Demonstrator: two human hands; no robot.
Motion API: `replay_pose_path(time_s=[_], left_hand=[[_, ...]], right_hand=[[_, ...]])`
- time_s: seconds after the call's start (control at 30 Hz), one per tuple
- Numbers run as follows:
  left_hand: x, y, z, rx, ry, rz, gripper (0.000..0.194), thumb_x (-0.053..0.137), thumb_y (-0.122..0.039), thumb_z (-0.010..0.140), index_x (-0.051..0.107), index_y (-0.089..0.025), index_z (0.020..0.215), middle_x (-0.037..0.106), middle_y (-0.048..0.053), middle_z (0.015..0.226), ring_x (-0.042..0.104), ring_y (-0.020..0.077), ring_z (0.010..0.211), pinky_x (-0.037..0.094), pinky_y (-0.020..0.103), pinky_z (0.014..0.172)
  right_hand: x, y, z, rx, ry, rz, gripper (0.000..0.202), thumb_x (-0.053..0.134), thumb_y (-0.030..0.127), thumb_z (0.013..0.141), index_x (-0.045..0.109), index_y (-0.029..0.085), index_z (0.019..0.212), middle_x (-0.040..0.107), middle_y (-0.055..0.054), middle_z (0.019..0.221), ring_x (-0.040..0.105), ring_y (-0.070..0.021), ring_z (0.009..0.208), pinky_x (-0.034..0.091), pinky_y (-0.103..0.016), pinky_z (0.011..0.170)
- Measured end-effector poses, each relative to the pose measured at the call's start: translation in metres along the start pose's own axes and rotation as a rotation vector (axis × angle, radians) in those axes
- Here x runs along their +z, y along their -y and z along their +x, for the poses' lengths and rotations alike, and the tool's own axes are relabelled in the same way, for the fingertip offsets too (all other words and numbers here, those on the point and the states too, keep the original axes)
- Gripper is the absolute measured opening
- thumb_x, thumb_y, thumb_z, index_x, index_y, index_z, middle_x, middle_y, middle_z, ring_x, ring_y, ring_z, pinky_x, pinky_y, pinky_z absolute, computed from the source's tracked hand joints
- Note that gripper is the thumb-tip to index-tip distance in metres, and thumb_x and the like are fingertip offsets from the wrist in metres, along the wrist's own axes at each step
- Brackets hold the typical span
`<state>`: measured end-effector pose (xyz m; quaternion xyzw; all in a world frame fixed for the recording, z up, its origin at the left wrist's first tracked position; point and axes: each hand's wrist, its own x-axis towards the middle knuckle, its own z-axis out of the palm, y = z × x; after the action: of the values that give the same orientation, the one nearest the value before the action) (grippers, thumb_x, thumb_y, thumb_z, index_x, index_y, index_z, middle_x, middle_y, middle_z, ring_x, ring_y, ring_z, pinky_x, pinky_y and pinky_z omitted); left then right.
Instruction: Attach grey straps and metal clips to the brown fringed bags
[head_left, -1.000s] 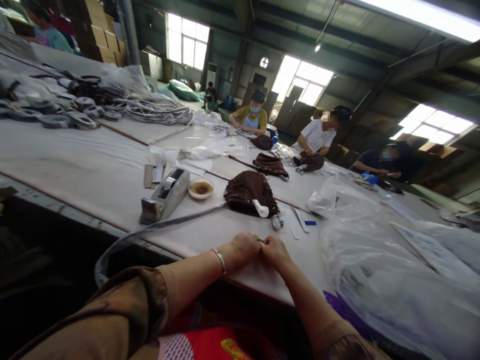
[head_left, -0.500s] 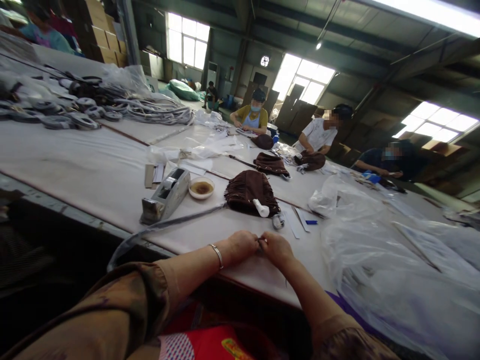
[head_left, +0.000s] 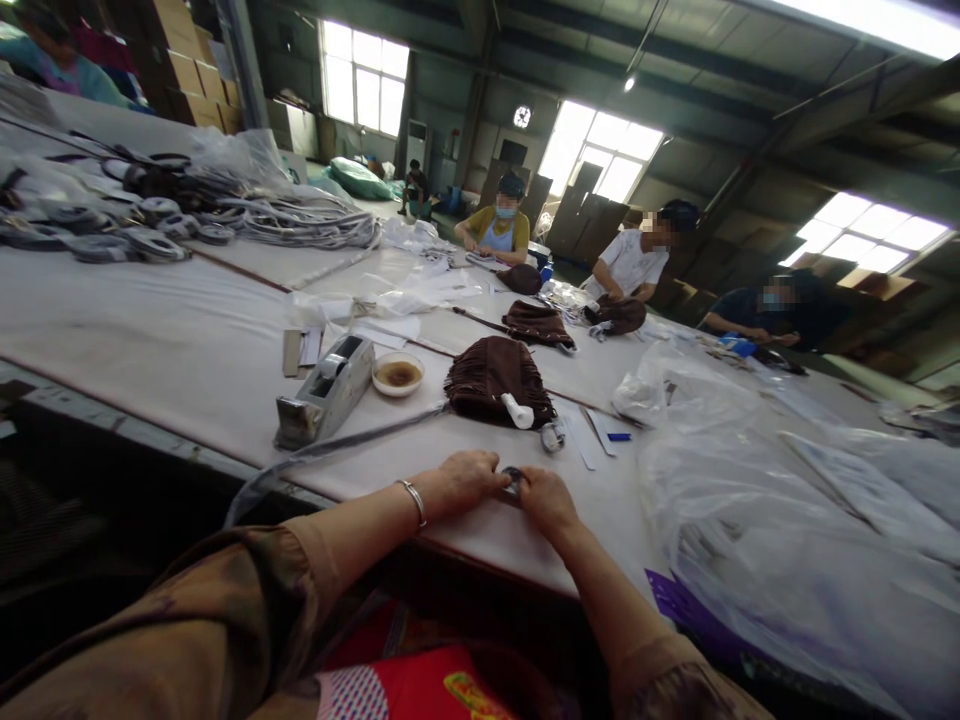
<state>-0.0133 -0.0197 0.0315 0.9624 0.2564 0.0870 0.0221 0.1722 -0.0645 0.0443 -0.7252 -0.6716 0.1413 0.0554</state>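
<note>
Between my two hands, near the table's front edge, is a small dark, ring-like piece. My left hand pinches it from the left, and my right hand grips its right side. What it is made of is too small to tell. Beyond them lies a brown fringed bag with a white wrapped piece on it. A small wrapped coil rests at the bag's lower right. From the bag's left side a plastic-wrapped strap runs over the table edge.
A tape dispenser and a dish of brown liquid stand left of the bag. Clear plastic covers the right side. Coiled straps lie at the far left. More brown bags and several people are across the table.
My hands have moved slightly apart, and the dark ring-like piece now shows between them. The whole view has shifted a little, with the surroundings appearing slightly further left.
</note>
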Motion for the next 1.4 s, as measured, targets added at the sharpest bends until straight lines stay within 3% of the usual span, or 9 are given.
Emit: replay_pose_path(time_s=[0.2, 0.3, 0.47, 0.7, 0.8, 0.93, 1.07, 1.2, 1.4], left_hand=[[-0.004, -0.007, 0.026, 0.05, 0.149, -0.006, 0.014, 0.058, -0.017, 0.09, 0.071, -0.014, 0.092, 0.066, 0.007, 0.088, 0.063, 0.0197, 0.079, 0.047, 0.026, 0.067], [0.005, -0.028, 0.03, -0.037, 0.093, -0.04, 0.018, 0.053, -0.015, 0.091, 0.07, -0.012, 0.097, 0.067, 0.009, 0.09, 0.064, 0.0203, 0.081, 0.05, 0.028, 0.073], [0.021, -0.058, 0.026, -0.201, 0.005, -0.091, 0.028, 0.04, -0.012, 0.095, 0.066, -0.008, 0.105, 0.066, 0.014, 0.098, 0.064, 0.0236, 0.09, 0.054, 0.033, 0.076], [-0.009, -0.017, 0.008, 0.052, 0.069, 0.024, 0.024, 0.051, -0.027, 0.095, 0.066, -0.024, 0.114, 0.064, 0.009, 0.09, 0.064, 0.0212, 0.075, 0.051, 0.03, 0.063], [-0.016, -0.001, 0.011, 0.135, 0.116, 0.056, 0.015, 0.059, -0.024, 0.091, 0.07, -0.022, 0.101, 0.064, 0.007, 0.088, 0.064, 0.0213, 0.074, 0.05, 0.029, 0.062], [-0.001, -0.014, 0.021, 0.068, 0.051, 0.013, 0.015, 0.054, -0.015, 0.091, 0.069, -0.013, 0.09, 0.066, 0.01, 0.089, 0.064, 0.0224, 0.082, 0.052, 0.032, 0.07], [0.018, -0.042, 0.026, -0.085, -0.044, -0.058, 0.022, 0.045, -0.014, 0.094, 0.066, -0.01, 0.097, 0.065, 0.014, 0.093, 0.063, 0.024, 0.084, 0.053, 0.037, 0.073], [0.017, -0.044, 0.02, -0.078, -0.027, -0.074, 0.024, 0.042, -0.016, 0.096, 0.065, -0.011, 0.102, 0.064, 0.014, 0.097, 0.062, 0.0243, 0.087, 0.053, 0.037, 0.073], [0.004, -0.008, 0.008, 0.109, 0.01, 0.022, 0.013, 0.056, -0.022, 0.092, 0.067, -0.016, 0.096, 0.065, 0.01, 0.089, 0.063, 0.0215, 0.08, 0.052, 0.032, 0.069]], right_hand=[[-0.012, -0.01, 0.007, -0.093, 0.057, 0.071, 0.022, 0.053, 0.02, 0.086, 0.075, 0.022, 0.086, 0.074, -0.003, 0.085, 0.065, -0.0148, 0.081, 0.041, -0.021, 0.073], [-0.006, -0.014, 0.004, 0.007, -0.025, 0.073, 0.029, 0.051, 0.027, 0.089, 0.073, 0.018, 0.105, 0.074, -0.009, 0.103, 0.066, -0.0188, 0.094, 0.044, -0.024, 0.081], [0.006, -0.013, -0.005, 0.094, -0.068, 0.071, 0.033, 0.045, 0.024, 0.088, 0.072, 0.013, 0.103, 0.073, -0.013, 0.097, 0.066, -0.0216, 0.089, 0.044, -0.027, 0.077], [-0.013, -0.017, -0.003, -0.19, 0.097, 0.141, 0.023, 0.052, 0.015, 0.08, 0.074, 0.022, 0.083, 0.073, 0.001, 0.082, 0.063, -0.0134, 0.08, 0.04, -0.019, 0.072], [-0.016, -0.02, 0.001, -0.214, 0.124, 0.119, 0.02, 0.055, 0.018, 0.082, 0.074, 0.024, 0.085, 0.073, 0.002, 0.084, 0.064, -0.0131, 0.081, 0.04, -0.019, 0.073], [-0.002, -0.019, 0.001, -0.019, -0.011, 0.067, 0.029, 0.048, 0.03, 0.092, 0.071, 0.018, 0.105, 0.073, -0.008, 0.098, 0.065, -0.0193, 0.091, 0.042, -0.025, 0.078], [0.013, -0.012, -0.004, 0.146, -0.095, 0.038, 0.037, 0.04, 0.032, 0.094, 0.07, 0.012, 0.101, 0.072, -0.015, 0.091, 0.066, -0.0231, 0.085, 0.042, -0.028, 0.071], [0.005, -0.011, -0.004, 0.045, -0.048, 0.056, 0.029, 0.044, 0.019, 0.087, 0.072, 0.018, 0.094, 0.073, -0.009, 0.092, 0.065, -0.019, 0.087, 0.041, -0.025, 0.074], [-0.015, -0.02, 0.001, -0.213, 0.09, 0.087, 0.022, 0.052, 0.017, 0.083, 0.073, 0.024, 0.086, 0.074, 0.0, 0.088, 0.064, -0.0148, 0.084, 0.04, -0.021, 0.076]])
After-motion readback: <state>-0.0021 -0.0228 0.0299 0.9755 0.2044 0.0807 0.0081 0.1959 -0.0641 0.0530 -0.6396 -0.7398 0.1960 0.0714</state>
